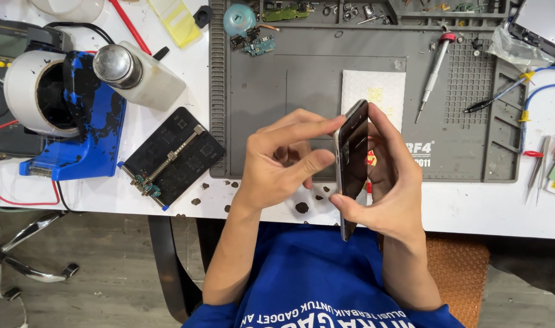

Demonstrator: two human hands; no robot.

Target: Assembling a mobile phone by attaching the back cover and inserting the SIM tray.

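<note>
A dark smartphone is held on edge above the front of a grey repair mat. My right hand wraps it from the right, thumb on the lower edge and fingers behind the back. My left hand presses against its left side, with the index finger on the upper edge and the thumb on the middle. A white cloth pad lies on the mat just beyond the phone.
A screwdriver and a pen-like tool lie on the mat's right side. A circuit board sits near its top. Left of the mat are a black board holder, a white dispenser bottle and a blue and white device. Tweezers rest far right.
</note>
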